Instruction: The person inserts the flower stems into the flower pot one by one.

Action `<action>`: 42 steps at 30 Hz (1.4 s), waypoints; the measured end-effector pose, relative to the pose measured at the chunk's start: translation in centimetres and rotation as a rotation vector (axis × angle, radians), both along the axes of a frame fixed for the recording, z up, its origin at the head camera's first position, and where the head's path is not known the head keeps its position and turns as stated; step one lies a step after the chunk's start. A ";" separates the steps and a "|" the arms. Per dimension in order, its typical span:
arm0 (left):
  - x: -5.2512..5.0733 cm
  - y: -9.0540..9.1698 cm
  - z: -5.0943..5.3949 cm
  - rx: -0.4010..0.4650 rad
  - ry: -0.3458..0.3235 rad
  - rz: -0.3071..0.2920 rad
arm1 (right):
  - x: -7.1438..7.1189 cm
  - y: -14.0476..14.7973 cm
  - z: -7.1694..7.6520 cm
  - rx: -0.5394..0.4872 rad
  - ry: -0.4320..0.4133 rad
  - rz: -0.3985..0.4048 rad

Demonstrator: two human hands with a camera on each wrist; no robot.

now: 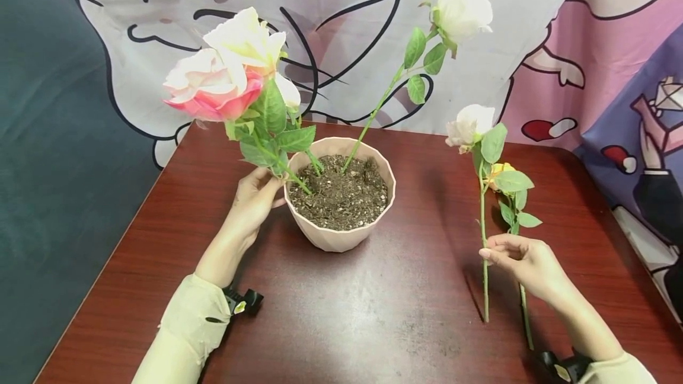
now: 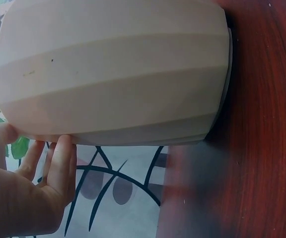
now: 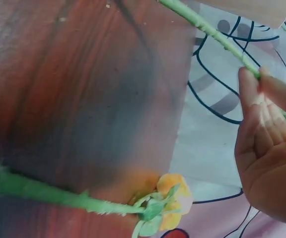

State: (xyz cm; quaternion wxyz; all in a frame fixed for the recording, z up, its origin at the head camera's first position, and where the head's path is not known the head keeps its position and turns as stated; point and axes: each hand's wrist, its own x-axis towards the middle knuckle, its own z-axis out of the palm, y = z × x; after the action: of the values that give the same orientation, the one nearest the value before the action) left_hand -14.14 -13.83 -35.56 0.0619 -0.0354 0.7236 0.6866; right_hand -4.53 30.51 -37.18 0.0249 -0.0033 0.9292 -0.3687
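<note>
A pale pink faceted flower pot point(image 1: 341, 236) filled with dark soil point(image 1: 341, 194) stands on the table. My left hand point(image 1: 255, 194) touches its left side near the rim. In the left wrist view, the fingertips of that hand point(image 2: 43, 173) rest against the pot wall point(image 2: 113, 89). A pink rose point(image 1: 213, 85), a pale yellow rose point(image 1: 248, 43) and a tall white rose point(image 1: 461, 8) rise from the soil. My right hand point(image 1: 525, 262) pinches the stem of another white rose point(image 1: 472, 126) between thumb and fingers, to the right of the pot.
An orange-yellow rose point(image 1: 501, 173) lies on the table beyond and beneath the right hand, its stem pointing toward the front. Behind the wooden table point(image 1: 341, 325) hangs a cartoon-printed cloth point(image 1: 352, 22). A dark green curtain point(image 1: 48, 194) hangs at the left.
</note>
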 end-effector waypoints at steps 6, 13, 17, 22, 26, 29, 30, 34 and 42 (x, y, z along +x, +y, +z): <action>0.0 0.0 0.1 0.004 -0.004 0.002 | -0.4 -1.5 0.6 -0.026 0.144 0.053; 0.1 0.0 0.1 0.006 -0.002 0.007 | -1.3 -2.8 1.5 -0.175 0.238 0.123; 0.1 -0.1 0.1 0.006 -0.001 0.016 | -2.0 -4.0 2.9 -0.349 0.260 0.164; 0.1 -0.2 0.1 0.005 -0.002 0.026 | -3.6 -5.8 5.0 -0.662 0.352 0.237; 0.1 -0.1 0.0 0.013 -0.007 0.008 | -4.8 -7.2 6.5 -0.798 0.487 0.384; 0.0 0.1 0.1 0.021 -0.008 -0.009 | -5.3 -8.2 7.6 -0.816 0.575 0.456; 0.0 0.1 0.1 0.022 -0.007 -0.013 | -5.4 -8.6 8.0 -0.811 0.597 0.468; 0.0 0.1 0.1 0.022 0.000 -0.016 | -5.8 -9.9 9.9 -0.826 0.657 0.492; 0.1 -0.1 0.0 0.033 0.003 0.008 | -7.9 -13.7 12.6 -0.971 0.695 0.477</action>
State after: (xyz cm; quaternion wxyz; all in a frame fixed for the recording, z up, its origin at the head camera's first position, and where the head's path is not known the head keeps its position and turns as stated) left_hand -14.04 -13.88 -35.54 0.0586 -0.0359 0.7121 0.6987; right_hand -12.46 16.77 -24.60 -0.2007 -0.3400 0.5840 -0.7093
